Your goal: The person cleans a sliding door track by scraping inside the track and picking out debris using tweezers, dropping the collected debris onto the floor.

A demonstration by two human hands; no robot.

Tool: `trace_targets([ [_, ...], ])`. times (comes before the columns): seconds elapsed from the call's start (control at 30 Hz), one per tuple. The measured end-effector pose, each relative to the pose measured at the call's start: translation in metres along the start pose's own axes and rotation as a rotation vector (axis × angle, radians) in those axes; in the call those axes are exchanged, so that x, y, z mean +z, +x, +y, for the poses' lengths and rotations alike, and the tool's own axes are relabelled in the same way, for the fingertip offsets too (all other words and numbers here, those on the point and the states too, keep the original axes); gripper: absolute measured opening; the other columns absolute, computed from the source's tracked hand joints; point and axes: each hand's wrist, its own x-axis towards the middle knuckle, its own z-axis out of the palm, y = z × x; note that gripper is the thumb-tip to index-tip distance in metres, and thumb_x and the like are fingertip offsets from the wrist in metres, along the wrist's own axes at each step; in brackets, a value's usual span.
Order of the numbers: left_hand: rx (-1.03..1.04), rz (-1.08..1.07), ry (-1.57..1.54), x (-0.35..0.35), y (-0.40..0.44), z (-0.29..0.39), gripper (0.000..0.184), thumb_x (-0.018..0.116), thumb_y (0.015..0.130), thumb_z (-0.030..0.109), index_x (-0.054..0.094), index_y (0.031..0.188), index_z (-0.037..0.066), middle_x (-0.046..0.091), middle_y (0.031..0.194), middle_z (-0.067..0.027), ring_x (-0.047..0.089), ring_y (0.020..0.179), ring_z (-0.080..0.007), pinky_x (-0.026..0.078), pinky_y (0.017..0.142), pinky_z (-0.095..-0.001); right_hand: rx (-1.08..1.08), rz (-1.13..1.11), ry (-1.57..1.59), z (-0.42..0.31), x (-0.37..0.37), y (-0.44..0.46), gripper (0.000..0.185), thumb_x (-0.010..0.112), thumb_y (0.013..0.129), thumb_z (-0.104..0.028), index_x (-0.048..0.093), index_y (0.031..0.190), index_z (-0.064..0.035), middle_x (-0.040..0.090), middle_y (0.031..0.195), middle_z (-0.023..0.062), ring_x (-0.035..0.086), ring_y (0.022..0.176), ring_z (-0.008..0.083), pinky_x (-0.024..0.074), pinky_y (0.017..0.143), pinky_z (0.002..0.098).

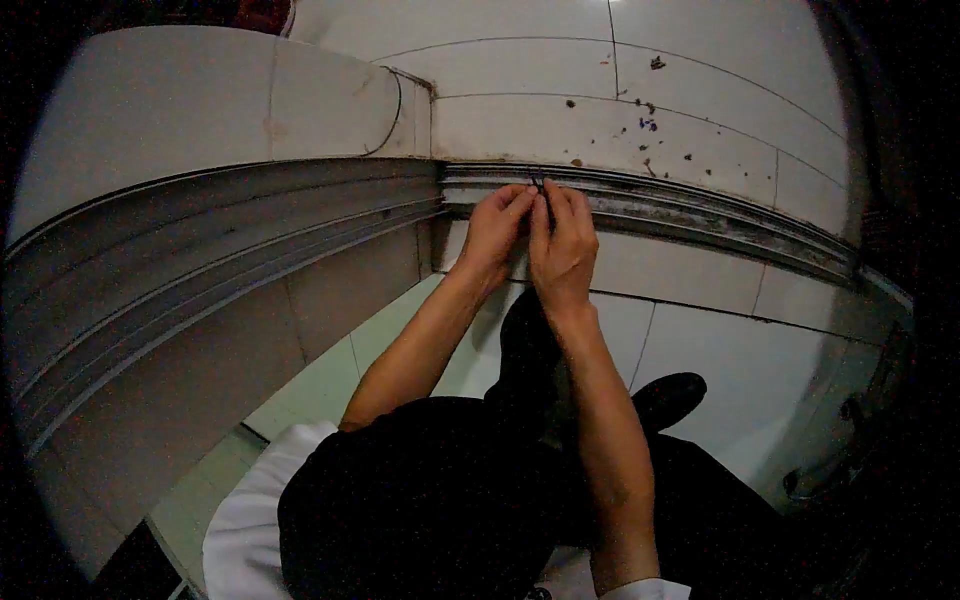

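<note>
Over the metal floor track (700, 215), my left hand (492, 232) and my right hand (566, 238) meet with their fingertips close together. Between the fingertips is a small, thin dark piece (538, 183), too small for me to name. Both hands have their fingers pinched in around it. The track's dark grooves run to the right from beneath my hands. Whether my fingertips touch the track I cannot tell.
Dark crumbs of debris (648, 125) lie scattered on the pale tiles beyond the track. A tiled wall with a ribbed metal frame (250, 215) stands at the left. My dark shoe (670, 400) rests on the near tiles. A thin dark wire (398, 105) curves against the wall.
</note>
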Motion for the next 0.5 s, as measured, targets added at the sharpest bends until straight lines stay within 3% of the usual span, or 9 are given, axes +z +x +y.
trace_targets([
  [0.5, -0.056, 0.047, -0.046, -0.012, 0.001, 0.004, 0.017, 0.06, 0.103, 0.017, 0.066, 0.111, 0.004, 0.068, 0.101, -0.0025, 0.063, 0.089, -0.0118, 0.052, 0.08, -0.0265, -0.005, -0.031, -0.17, -0.015, 0.015, 0.007, 0.026, 0.063, 0.096, -0.011, 0.067, 0.117, 0.0042, 0.065, 0.105, 0.0218, 0.067, 0.092, 0.0393, 0.0555, 0.08, 0.0432],
])
